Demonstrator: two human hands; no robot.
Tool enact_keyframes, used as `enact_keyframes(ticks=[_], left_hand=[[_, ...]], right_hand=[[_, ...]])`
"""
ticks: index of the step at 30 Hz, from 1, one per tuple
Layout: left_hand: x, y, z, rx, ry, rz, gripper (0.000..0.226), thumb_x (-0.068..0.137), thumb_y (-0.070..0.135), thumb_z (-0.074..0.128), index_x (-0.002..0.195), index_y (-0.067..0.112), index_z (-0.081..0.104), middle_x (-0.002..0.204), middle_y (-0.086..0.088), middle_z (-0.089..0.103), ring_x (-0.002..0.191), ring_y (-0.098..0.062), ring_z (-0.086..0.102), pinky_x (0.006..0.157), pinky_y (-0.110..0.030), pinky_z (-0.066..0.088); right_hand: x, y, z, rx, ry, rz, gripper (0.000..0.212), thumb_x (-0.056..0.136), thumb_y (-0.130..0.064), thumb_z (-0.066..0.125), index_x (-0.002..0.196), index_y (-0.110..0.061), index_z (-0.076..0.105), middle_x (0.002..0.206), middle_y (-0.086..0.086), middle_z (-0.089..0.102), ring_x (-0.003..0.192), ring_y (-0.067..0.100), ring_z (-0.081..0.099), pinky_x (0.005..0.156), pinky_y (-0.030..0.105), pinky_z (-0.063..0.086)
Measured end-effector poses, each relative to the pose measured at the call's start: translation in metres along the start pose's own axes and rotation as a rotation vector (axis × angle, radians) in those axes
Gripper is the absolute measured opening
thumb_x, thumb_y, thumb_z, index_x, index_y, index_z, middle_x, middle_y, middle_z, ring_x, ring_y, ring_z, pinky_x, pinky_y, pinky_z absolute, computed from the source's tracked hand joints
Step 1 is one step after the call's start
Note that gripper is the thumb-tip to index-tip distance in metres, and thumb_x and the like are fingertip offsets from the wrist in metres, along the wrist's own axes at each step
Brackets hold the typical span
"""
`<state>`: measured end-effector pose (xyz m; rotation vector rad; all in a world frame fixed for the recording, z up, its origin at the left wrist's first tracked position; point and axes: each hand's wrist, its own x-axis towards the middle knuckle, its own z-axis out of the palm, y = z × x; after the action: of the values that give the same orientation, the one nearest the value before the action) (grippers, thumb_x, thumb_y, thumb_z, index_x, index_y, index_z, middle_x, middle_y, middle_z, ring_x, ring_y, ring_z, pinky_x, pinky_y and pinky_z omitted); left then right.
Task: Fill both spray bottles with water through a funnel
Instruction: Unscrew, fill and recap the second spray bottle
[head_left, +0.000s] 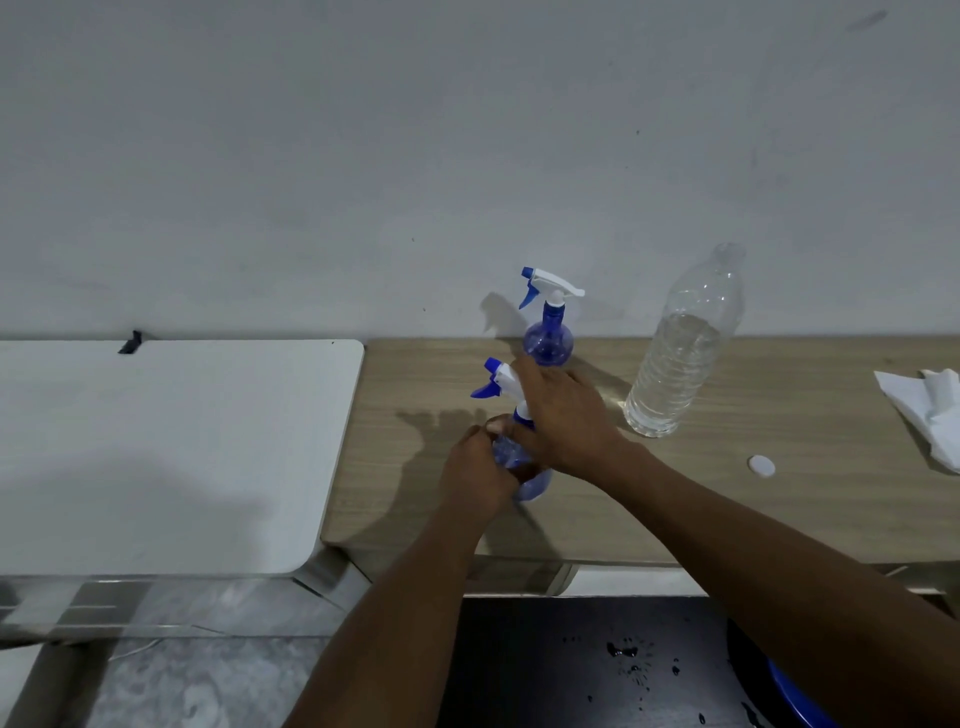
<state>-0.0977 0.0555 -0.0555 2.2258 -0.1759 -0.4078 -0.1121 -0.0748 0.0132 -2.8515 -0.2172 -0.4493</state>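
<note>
Near spray bottle (505, 453): blue and see-through, with a white and blue trigger head. It is at the left part of the wooden desk (779, 519), between both hands. It leans a little, with the head up and to the left.
Left hand (475, 475): its fingers are curled round the round body of the near spray bottle and grip it from the left side.
Right hand (563, 421): it lies over the neck of the same bottle, just under the trigger head, with the fingers closed round it. The hand hides the neck, so I cannot tell whether the head is screwed tight.
Far spray bottle (549, 338): same kind, with its trigger head on. It stands upright at the back of the desk, close to the wall (467, 130) and just behind the right hand.
Water bottle (680, 358): clear plastic with no cap on, more than half full. It stands upright to the right of the hands.
Cap (761, 465): white and round. It lies flat on the desk, in front of the water bottle and apart from it.
Paper tissue (930, 410): white and crumpled, at the right edge of the desk.
White desk (171, 447): it stands beside the wooden desk on the left, with a small black thing (131, 343) at its back edge.
Dark surface (571, 675): below the desk edge, with water drops (626, 654) on it.
Blue round thing (795, 696): at the bottom right, mostly hidden by the right arm. I cannot tell what it is.
</note>
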Motion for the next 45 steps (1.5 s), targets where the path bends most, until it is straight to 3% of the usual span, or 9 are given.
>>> enact_keyframes(ticks=[4,7,12,16,21,33,37,39,45], left_hand=[[0.002,0.000,0.000,-0.003,0.005,0.042,0.053,0.074,0.037,0.084,0.117,0.020,0.059,0.107,0.005,0.065,0.097,-0.014,0.062,0.093,-0.034,0.050],[0.000,0.000,0.004,-0.014,-0.016,0.022,0.047,0.078,0.034,0.081,0.117,0.020,0.058,0.106,0.007,0.063,0.098,-0.012,0.061,0.093,-0.034,0.050],[0.003,-0.001,0.007,0.021,-0.022,0.030,0.049,0.078,0.038,0.080,0.119,0.022,0.059,0.110,0.004,0.065,0.105,-0.015,0.063,0.096,-0.035,0.048],[0.004,-0.003,0.012,0.001,-0.028,0.028,0.046,0.079,0.038,0.079,0.118,0.023,0.059,0.111,0.004,0.067,0.105,-0.016,0.064,0.097,-0.038,0.050],[0.004,0.001,0.010,-0.007,0.003,0.047,0.053,0.071,0.043,0.084,0.115,0.024,0.060,0.103,0.008,0.065,0.098,-0.013,0.063,0.092,-0.034,0.050],[0.006,-0.001,0.015,-0.050,-0.021,0.059,0.037,0.078,0.039,0.080,0.107,0.031,0.058,0.095,0.018,0.060,0.097,-0.010,0.064,0.082,-0.023,0.044],[-0.001,0.005,0.009,-0.140,-0.006,0.057,0.046,0.072,0.026,0.083,0.112,0.023,0.063,0.099,0.007,0.067,0.092,-0.014,0.066,0.081,-0.032,0.055],[-0.006,0.013,0.009,-0.183,-0.065,0.054,0.042,0.072,0.024,0.085,0.108,0.021,0.063,0.096,0.006,0.067,0.088,-0.014,0.067,0.080,-0.032,0.056],[-0.023,0.030,0.032,-0.244,-0.302,0.152,0.045,0.064,0.046,0.088,0.101,0.029,0.069,0.095,0.011,0.074,0.087,-0.001,0.068,0.087,-0.031,0.056]], right_hand=[[-0.002,0.001,-0.001,0.060,-0.047,-0.001,0.042,0.088,-0.028,0.065,0.122,-0.012,0.046,0.102,0.005,0.064,0.085,0.023,0.060,0.076,0.033,0.040],[-0.004,0.004,-0.002,0.032,-0.014,0.038,0.048,0.088,-0.038,0.067,0.122,-0.013,0.047,0.099,0.001,0.065,0.079,0.017,0.054,0.075,0.032,0.040],[-0.007,0.004,-0.003,0.048,-0.041,0.017,0.043,0.088,-0.030,0.067,0.122,-0.013,0.047,0.103,0.004,0.067,0.086,0.023,0.063,0.084,0.037,0.049],[-0.010,0.004,0.000,-0.023,0.023,0.044,0.051,0.083,-0.048,0.068,0.116,-0.013,0.050,0.098,0.003,0.064,0.083,0.022,0.060,0.078,0.036,0.044],[-0.011,0.004,-0.005,0.057,-0.040,0.050,0.039,0.086,-0.027,0.066,0.118,-0.014,0.047,0.104,0.003,0.064,0.088,0.023,0.061,0.087,0.040,0.048],[-0.018,0.007,-0.001,0.231,0.001,0.172,0.037,0.088,-0.029,0.072,0.114,-0.013,0.052,0.099,0.002,0.063,0.084,0.019,0.060,0.069,0.030,0.047],[-0.033,0.020,0.006,0.675,0.094,0.426,0.044,0.073,-0.036,0.088,0.100,-0.015,0.060,0.088,-0.005,0.067,0.077,0.007,0.061,0.065,0.014,0.046],[-0.041,0.023,0.009,0.812,0.107,0.422,0.046,0.074,-0.037,0.088,0.108,-0.019,0.063,0.095,-0.006,0.068,0.085,0.005,0.065,0.071,0.013,0.048],[-0.033,0.028,-0.002,0.922,0.009,0.562,0.005,0.091,-0.034,0.070,0.095,-0.035,0.068,0.092,-0.005,0.072,0.084,0.014,0.068,0.074,0.031,0.051]])
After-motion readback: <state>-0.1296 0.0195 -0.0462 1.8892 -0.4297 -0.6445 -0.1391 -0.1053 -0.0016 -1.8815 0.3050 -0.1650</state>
